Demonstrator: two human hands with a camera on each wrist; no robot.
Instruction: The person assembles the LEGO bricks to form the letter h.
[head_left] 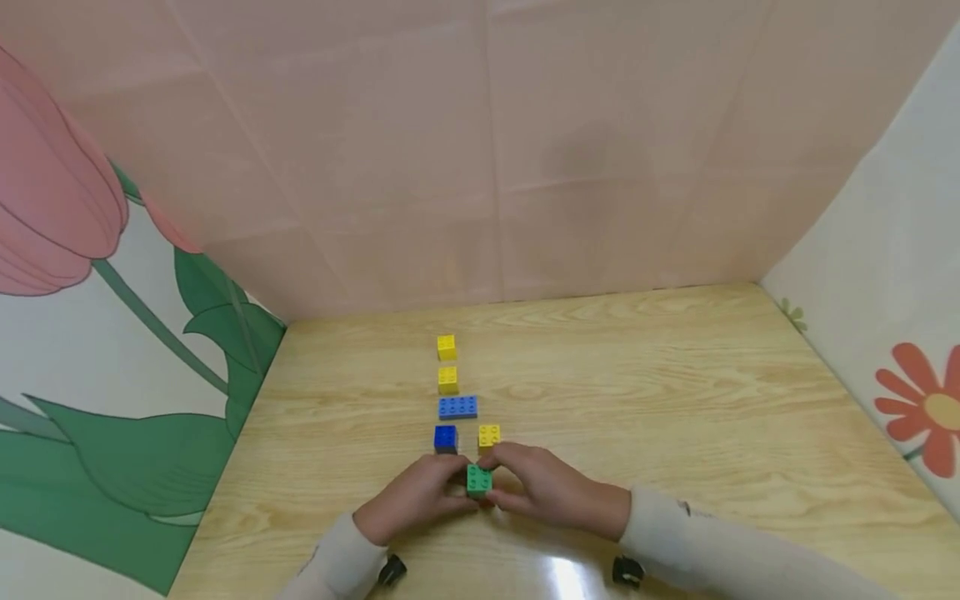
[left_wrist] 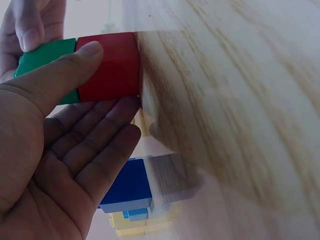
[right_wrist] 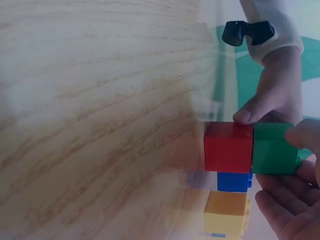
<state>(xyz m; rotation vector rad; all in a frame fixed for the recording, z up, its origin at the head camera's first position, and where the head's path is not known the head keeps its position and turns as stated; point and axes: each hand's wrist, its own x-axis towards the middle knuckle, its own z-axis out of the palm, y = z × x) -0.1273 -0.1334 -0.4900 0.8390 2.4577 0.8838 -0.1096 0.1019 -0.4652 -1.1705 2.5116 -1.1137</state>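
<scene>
A green brick (head_left: 479, 479) is stacked on a red brick (left_wrist: 109, 66) that stands on the table, with a thin seam between the two. My left hand (head_left: 422, 495) pinches the red brick, its thumb on one side and fingers on the other. On the green brick (right_wrist: 276, 150), the right hand (head_left: 551, 490) has its thumb and fingers at opposite sides. In the head view only the green brick's studded top shows; the red one is hidden beneath it. Just beyond the hands are a dark blue brick (head_left: 446, 438) and a yellow brick (head_left: 489, 435).
Farther back on the wooden table (head_left: 675, 400), a flat lighter blue brick (head_left: 457, 407) lies crosswise. Two yellow bricks, one nearer (head_left: 447, 380) and one farther (head_left: 446, 347), line up behind it. A pink wall covering (head_left: 480, 167) closes off the back, with flower-printed panels at both sides.
</scene>
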